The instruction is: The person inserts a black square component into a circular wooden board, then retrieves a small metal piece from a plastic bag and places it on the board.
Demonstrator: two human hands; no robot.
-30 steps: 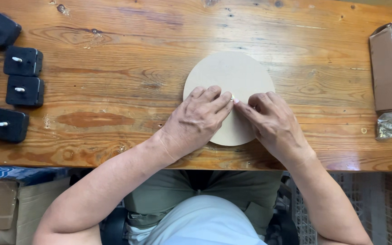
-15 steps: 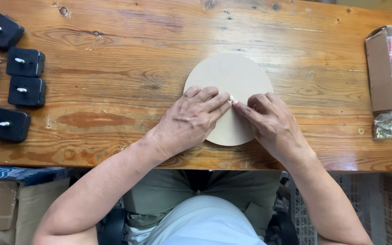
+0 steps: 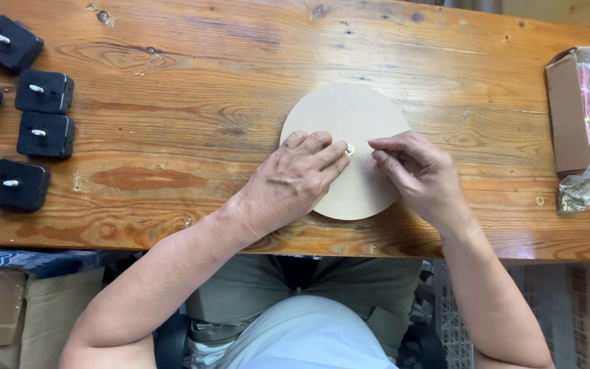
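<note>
Black square clock movements [image 3: 32, 116] are lying at the bench's [image 3: 172, 68] left end while our left hand [image 3: 295, 181] is pressing flat on the round tan disc [image 3: 349, 113], fingers extended, gripping nothing. Our right hand [image 3: 418, 174] is pinching fingertips beside the small white shaft [image 3: 350, 149] at the disc's centre; whether it holds anything we cannot tell. Seating that centre piece seems the step, calling for steady pressure.

view: head, one camera only | position: worn on the person's head, above the wooden table [image 3: 172, 137] | facing: almost straight down | range: close, both forearms and lap in frame | near edge of table toward the bottom | shared: no second view
</note>
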